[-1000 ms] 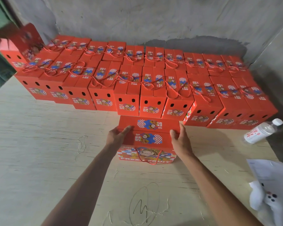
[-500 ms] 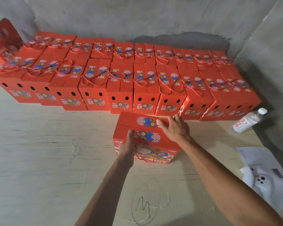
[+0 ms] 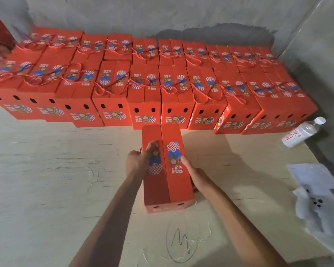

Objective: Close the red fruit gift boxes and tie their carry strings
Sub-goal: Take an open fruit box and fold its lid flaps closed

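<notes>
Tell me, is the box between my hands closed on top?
Closed. The red box's two top flaps lie flat and meet along the middle; left hand and right hand rest at its sides.

Two bare forearms, no sleeves, gloves, rings or watch; left hand (image 3: 138, 160) and right hand (image 3: 196, 175) uncovered.
</notes>
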`<state>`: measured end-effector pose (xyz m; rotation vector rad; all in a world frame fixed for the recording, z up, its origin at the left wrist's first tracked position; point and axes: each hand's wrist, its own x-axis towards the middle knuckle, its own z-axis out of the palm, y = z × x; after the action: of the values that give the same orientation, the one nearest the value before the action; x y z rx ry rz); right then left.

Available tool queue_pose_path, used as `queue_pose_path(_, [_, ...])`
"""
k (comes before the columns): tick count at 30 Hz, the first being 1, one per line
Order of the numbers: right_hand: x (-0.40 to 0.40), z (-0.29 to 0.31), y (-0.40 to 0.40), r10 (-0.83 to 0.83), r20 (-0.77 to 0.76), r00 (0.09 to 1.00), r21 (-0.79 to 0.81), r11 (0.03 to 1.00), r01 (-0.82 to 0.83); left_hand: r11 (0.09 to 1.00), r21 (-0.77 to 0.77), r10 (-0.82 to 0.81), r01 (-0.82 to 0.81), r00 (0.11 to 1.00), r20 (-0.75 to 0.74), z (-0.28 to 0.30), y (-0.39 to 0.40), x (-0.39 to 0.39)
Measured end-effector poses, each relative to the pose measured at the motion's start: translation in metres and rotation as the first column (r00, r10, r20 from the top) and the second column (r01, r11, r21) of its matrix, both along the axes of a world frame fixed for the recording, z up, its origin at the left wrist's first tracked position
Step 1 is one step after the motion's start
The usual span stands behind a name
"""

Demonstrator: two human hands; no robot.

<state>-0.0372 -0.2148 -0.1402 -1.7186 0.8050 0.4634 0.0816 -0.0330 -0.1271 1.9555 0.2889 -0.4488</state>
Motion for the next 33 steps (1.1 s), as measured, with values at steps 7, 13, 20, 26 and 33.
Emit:
queue_pose_path(7, [0.020, 0.018, 0.012, -0.475, 0.208, 0.855, 0.214, 0.875, 0.435, 0.998, 0.019, -0.054, 0.051, 0.970, 0.237, 0.022, 0.009, -0.017])
queue_pose_path(13, [0.047, 0.075, 0.023, -0.277, 0.521, 0.807, 0.159, 0.961, 0.228, 0.949, -0.230, -0.081, 0.214, 0.874, 0.479, 0.094, 0.008, -0.026])
queue_pose_path(20, [0.072, 0.131, 0.109, 0.180, 0.549, 0.816, 0.202, 0.919, -0.338, 0.982, 0.062, -0.179, 0.180, 0.769, 0.614, 0.140, 0.059, -0.016])
queue_pose_path(26, [0.105, 0.167, 0.182, 0.099, 0.605, 0.790, 0.223, 0.931, -0.287, 0.985, 0.162, -0.158, 0.051, 0.631, 0.759, 0.165, 0.128, 0.008])
queue_pose_path(33, [0.171, 0.180, 0.320, 0.116, 0.683, 0.721, 0.143, 0.947, -0.288, 0.982, 0.190, -0.122, -0.016, 0.715, 0.689, 0.163, 0.262, 0.059])
